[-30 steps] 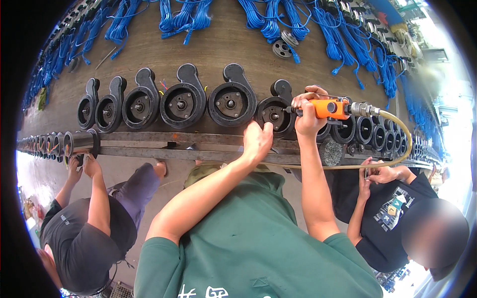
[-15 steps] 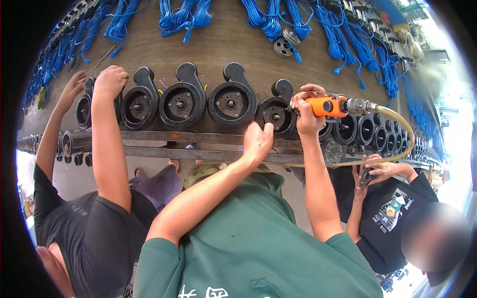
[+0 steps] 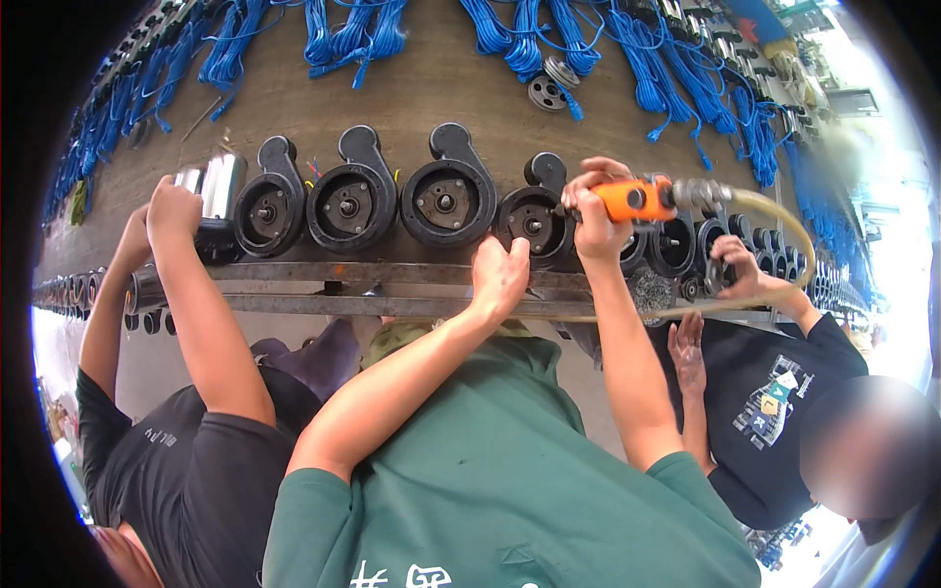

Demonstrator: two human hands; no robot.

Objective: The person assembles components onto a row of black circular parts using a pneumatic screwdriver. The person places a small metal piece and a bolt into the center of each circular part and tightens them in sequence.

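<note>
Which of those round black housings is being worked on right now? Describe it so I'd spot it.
Follow the brown workbench to its row of black housings. The worked housing is the one touched by the orange power tool in the right hand, with the left hand just below.

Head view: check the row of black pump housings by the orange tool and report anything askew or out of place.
Nothing stands out. The black housings sit side by side along the metal rail, outlets up. The right hand holds the orange tool at one housing; the left hand rests at the rail.
</note>
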